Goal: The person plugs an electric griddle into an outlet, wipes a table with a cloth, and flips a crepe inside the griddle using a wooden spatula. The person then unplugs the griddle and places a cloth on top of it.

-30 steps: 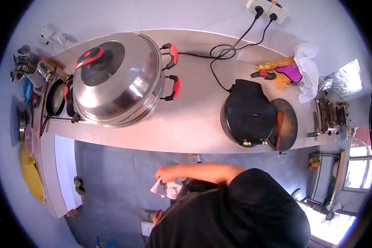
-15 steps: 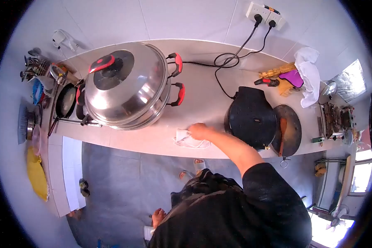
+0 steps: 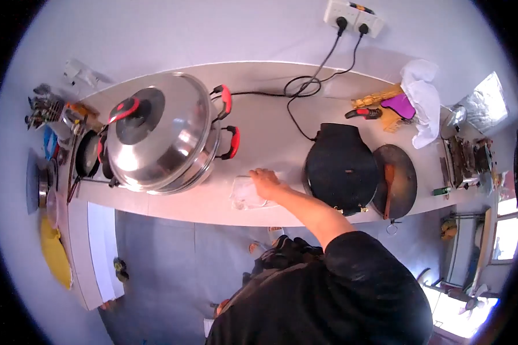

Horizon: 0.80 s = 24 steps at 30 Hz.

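Observation:
My right hand (image 3: 265,183) is on the counter near its front edge, with its fingers bent over the upper right part of a thin whitish cloth (image 3: 246,195). The cloth lies loosely spread on the counter, and part of it is hidden under the hand. To the left of this hand stands a large steel steamer pot (image 3: 181,132) with a domed lid and red-and-black handles. On its right is a round black electric griddle (image 3: 342,167), closed. Only a small blurred patch of my left hand (image 3: 220,307) shows beside my dark shirt, and its fingers cannot be made out.
A round dark pan lid (image 3: 406,190) with a wooden handle leans beside the griddle. Black cords (image 3: 305,86) run to a wall socket (image 3: 353,18). A white cloth (image 3: 423,103) and a purple item (image 3: 400,107) lie back right. A frying pan (image 3: 87,154) is far left.
The view has shifted, moving the counter things left in the picture. My right hand stays at the cloth, its fingers a little less tightly closed, and the cloth lies flatter. My left hand is more hidden.

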{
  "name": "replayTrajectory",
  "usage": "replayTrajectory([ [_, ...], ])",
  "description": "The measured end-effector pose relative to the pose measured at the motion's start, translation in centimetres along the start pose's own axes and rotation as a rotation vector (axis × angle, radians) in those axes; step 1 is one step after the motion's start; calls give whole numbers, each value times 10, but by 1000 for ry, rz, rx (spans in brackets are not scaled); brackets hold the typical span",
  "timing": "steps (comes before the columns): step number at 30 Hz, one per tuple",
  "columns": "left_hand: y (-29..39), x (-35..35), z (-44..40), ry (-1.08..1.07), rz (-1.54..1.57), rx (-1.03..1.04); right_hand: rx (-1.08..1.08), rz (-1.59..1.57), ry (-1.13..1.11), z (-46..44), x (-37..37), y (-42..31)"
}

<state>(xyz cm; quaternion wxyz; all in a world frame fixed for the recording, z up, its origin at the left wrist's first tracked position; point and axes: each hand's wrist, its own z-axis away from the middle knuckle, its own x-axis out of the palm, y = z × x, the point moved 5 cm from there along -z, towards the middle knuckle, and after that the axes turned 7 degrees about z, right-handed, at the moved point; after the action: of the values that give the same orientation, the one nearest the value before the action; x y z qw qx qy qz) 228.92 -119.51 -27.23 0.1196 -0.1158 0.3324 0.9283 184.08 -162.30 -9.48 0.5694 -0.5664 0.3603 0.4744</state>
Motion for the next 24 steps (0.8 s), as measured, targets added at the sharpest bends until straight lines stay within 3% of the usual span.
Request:
replayTrajectory([
  [3, -7, -2, -25, -14, 77, 13, -2, -63, 33, 14, 3, -21],
  [7, -2, -1, -65, -57, 240, 17, -79, -388, -222, 86, 4, -53],
  [8, 6, -1, -73, -131, 218, 27, -144, -358, -402, 107, 28, -57],
  [9, 13, -1, -80, -205, 196, 37, -218, -512, -240, 141, 9, -61],
  [10, 20, -2, -88, -279, 173, 44, -252, -434, -473, 167, 2, -60],
  [11, 31, -3, -96, -297, -230, 196, -270, -433, -614, 189, 35, -48],
  [13, 52, 2, -107, -309, -1031, 494, -155, -533, -668, 234, 77, -8],
  [14, 61, -4, -110, -268, -903, 357, 13, -481, -724, 255, 79, 15],
  [15, 71, -11, -109, -225, -772, 225, 209, -449, -633, 282, 83, 40],
  [16, 109, -14, -91, -180, -640, 95, 489, -523, -672, 309, 38, 47],
  [17, 158, -12, -69, -178, -761, 211, 712, -516, -487, 351, 70, 81],
  [18, 201, -12, -44, -174, -877, 324, 661, -217, -611, 392, 111, 111],
  [19, 219, -15, -31, -167, -994, 436, 713, -125, -585, 429, 120, 123],
  [22, 215, -40, -38, 55, -610, 353, 877, -153, -638, 502, 118, 115],
  [24, 199, -48, -48, -66, -361, 228, 1019, -249, -498, 523, 104, 90],
])
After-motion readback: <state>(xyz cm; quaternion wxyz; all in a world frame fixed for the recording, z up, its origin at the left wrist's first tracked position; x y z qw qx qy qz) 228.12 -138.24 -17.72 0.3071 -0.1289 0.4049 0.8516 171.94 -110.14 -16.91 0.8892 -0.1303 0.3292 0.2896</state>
